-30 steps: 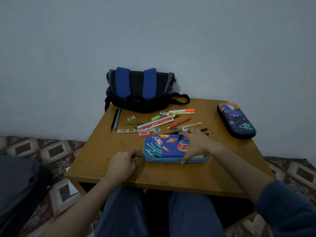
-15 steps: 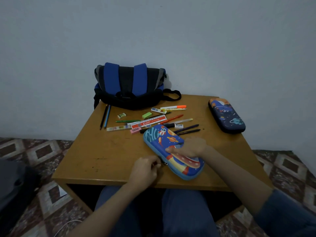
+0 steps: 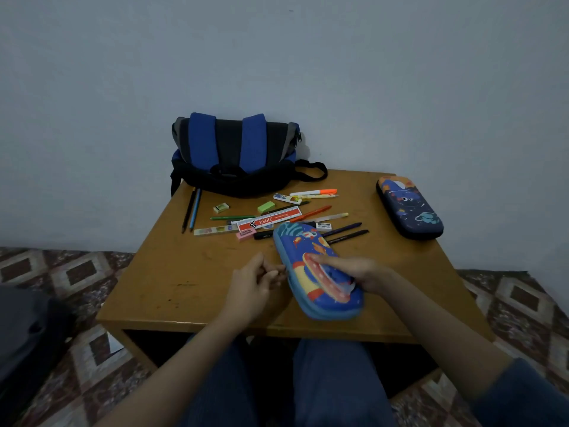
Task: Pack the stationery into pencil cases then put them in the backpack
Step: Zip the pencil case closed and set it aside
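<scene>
A blue space-print pencil case (image 3: 311,266) lies slanted on the wooden table (image 3: 184,272), near its front edge. My right hand (image 3: 354,271) presses on top of the case and grips it. My left hand (image 3: 258,285) pinches at the case's left edge, apparently its zip pull, which is too small to see. A second, dark navy pencil case (image 3: 409,208) lies shut at the table's right. Loose pens, pencils, erasers and a red ruler (image 3: 269,218) are scattered behind the blue case. A blue and black backpack (image 3: 234,152) leans on the wall at the back.
The low table stands against a pale wall. Patterned floor tiles (image 3: 77,272) surround it. A dark object (image 3: 24,334) lies on the floor at the left. My knees are under the table's front edge.
The blue case has been turned from lying sideways to slanting towards me. My left hand moved right along its edge; my right hand slid to the near end.
</scene>
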Available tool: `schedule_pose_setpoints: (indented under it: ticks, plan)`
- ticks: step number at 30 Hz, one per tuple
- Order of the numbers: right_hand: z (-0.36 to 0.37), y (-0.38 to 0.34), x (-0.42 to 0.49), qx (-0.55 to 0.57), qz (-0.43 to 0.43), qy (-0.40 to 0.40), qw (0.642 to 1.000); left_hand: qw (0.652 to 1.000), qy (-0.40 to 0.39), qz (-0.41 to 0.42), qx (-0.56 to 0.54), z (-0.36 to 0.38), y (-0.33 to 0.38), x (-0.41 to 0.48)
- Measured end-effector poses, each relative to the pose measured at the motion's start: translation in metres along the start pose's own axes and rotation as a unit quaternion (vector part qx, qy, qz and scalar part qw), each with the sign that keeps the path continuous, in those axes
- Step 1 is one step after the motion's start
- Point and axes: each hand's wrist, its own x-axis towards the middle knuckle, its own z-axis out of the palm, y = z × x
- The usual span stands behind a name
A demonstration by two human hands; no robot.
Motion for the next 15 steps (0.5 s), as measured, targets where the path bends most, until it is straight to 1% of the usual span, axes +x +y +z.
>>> schedule_pose_setpoints:
  ticks: [2,4,7,8,10,13,15]
  plan:
    - [-0.002,-0.001,-0.010,0.112,-0.017,-0.002,0.994,0.999,0.019,0.030,-0.016,-0.001,0.015,0.003]
    - [-0.002,-0.003,-0.017,0.201,-0.042,-0.008,0.979,0.997,0.047,0.068,0.000,-0.003,0.031,0.006]
    - [0.002,-0.009,-0.026,0.305,-0.072,-0.014,0.949,0.977,0.125,0.134,0.106,-0.007,0.050,0.009]
    - [0.003,-0.012,-0.028,0.328,-0.076,-0.011,0.942,0.970,0.145,0.149,0.130,-0.009,0.054,0.010]
    - [0.003,-0.020,-0.029,0.363,-0.074,0.015,0.929,0.965,0.159,0.155,0.141,-0.010,0.059,0.010]
    - [0.001,-0.025,-0.027,0.402,-0.067,0.070,0.911,0.968,0.143,0.148,0.145,-0.008,0.061,0.008]
    - [-0.002,-0.023,-0.028,0.402,-0.057,0.074,0.911,0.969,0.136,0.145,0.144,-0.007,0.061,0.007]
